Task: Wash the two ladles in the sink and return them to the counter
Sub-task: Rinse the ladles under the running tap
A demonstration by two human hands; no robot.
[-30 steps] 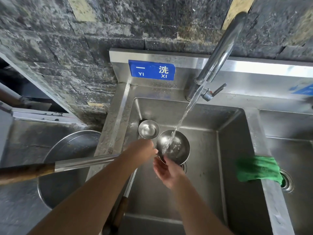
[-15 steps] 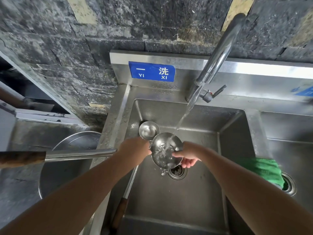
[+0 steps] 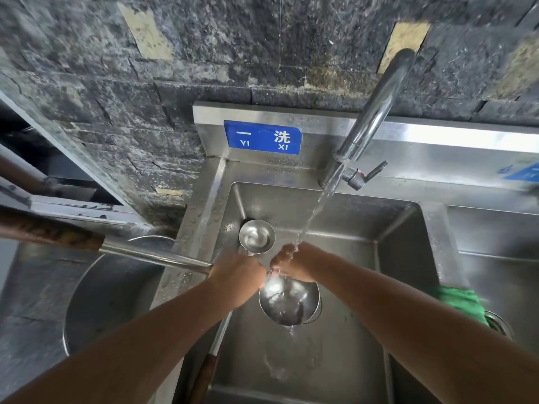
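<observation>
The large steel ladle [image 3: 288, 301] hangs over the sink drain, its bowl wet and facing me. Its long handle, wooden at the end, runs out to the left. My left hand [image 3: 236, 269] grips that handle right beside the bowl. My right hand [image 3: 291, 260] curls over the bowl's top edge by the neck, and the tap stream falls on its fingers. The small ladle [image 3: 256, 237] lies in the sink's back left corner. Its handle runs toward me under my left arm and ends in a wooden grip.
The faucet [image 3: 376, 112] runs over the steel sink [image 3: 393, 258]. A green cloth [image 3: 460, 301] lies on the divider to a second basin [image 3: 495, 275] on the right. On the left counter sits a large round metal pan [image 3: 102, 301]. A dark stone wall stands behind.
The large ladle's bowl dropped lower toward the drain. My right hand moved from the bowl's right side up to its top edge, under the water stream.
</observation>
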